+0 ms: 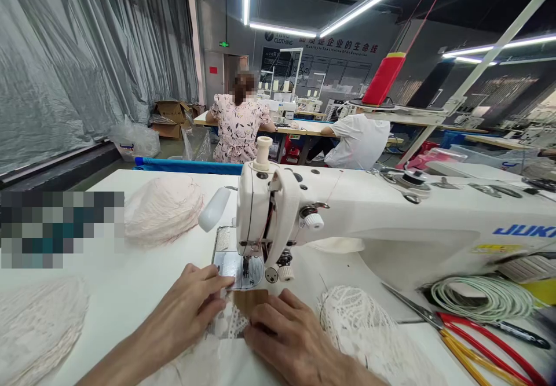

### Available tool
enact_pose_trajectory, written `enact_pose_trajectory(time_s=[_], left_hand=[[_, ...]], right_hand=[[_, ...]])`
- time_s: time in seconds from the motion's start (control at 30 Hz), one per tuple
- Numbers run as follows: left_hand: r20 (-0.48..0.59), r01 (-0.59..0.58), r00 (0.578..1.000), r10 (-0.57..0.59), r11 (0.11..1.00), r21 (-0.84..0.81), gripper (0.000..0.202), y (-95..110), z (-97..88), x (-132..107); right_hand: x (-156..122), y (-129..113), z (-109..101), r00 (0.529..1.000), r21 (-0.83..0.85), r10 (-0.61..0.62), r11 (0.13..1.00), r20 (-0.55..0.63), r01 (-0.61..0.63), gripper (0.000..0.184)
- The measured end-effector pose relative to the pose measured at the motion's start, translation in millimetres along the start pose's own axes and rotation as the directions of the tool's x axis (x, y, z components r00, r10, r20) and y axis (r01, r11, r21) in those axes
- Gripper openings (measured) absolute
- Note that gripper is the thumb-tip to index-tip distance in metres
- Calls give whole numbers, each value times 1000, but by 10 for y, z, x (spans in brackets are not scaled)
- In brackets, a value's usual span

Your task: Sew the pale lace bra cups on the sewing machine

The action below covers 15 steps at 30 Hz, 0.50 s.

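My left hand and right hand press flat, fingers open and gripping nothing, pinning the lace piece to the tabletop, square before the presser foot.

Single view, worn on the person's head. It faces forward and tilts down over the white table. The left hand and right hand sit very near at lower centre. The sewing machine spans centre to right edge at close range. The upper half looks far down the workshop to two seated people. Straight lines bend at the frame edges.
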<state>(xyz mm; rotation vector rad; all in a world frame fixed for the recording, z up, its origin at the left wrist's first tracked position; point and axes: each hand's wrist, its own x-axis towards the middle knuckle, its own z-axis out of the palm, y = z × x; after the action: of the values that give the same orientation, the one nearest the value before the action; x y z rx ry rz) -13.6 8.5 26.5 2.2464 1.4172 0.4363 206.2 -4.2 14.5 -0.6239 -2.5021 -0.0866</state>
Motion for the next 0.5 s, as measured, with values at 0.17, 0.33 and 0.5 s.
enact_pose_trajectory(time_s=[0.17,0.33,0.5], left_hand=[[-15,-12,1000,12,1000,-4,29,-11,27,5],[-47,-45,998,46,998,36,26,-74,75,9],[-329,-93,923,202,943,320,39,-70,68,-39]], right_hand=[[1,7,10,1000,9,-16,1000,2,16,29],[13,16,27,998,9,-46,999,-38,47,28],[12,6,88,995,-42,-42,998,-94,38,26]])
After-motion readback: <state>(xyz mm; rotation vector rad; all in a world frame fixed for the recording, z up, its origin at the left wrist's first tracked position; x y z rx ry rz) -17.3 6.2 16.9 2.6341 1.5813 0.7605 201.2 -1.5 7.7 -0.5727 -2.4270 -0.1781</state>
